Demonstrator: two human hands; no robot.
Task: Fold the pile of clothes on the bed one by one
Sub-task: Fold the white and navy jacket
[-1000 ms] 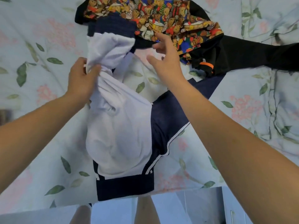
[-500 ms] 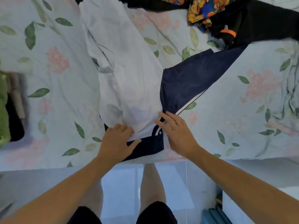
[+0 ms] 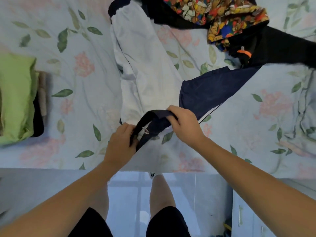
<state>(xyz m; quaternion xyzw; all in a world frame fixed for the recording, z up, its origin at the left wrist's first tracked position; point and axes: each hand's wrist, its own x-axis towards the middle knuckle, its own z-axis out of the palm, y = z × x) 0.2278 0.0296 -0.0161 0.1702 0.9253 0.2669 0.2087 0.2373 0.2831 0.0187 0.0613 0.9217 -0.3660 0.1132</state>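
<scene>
A white and navy garment (image 3: pixel 145 65) lies stretched away from me on the floral bed sheet (image 3: pixel 71 79), its navy part (image 3: pixel 213 89) spreading to the right. My left hand (image 3: pixel 119 144) and my right hand (image 3: pixel 184 124) both grip its dark navy waistband (image 3: pixel 148 118) near the bed's front edge and hold it lifted off the sheet. At the far right lies the unfolded pile: a colourful bear-print garment (image 3: pixel 213 14) on top of black clothing (image 3: pixel 280 50) with an orange tab.
A stack of folded clothes with a light green piece (image 3: pixel 17 98) on top sits at the bed's left. The bed's front edge (image 3: pixel 51 168) runs across below my hands; my legs and a pale floor (image 3: pixel 128 185) show beneath it. A white cabinet (image 3: pixel 256 211) stands at lower right.
The garment was laid out flat on the bed. My hands went from pressing its near end to gripping and lifting the navy waistband. The view tilted, bringing in the green stack.
</scene>
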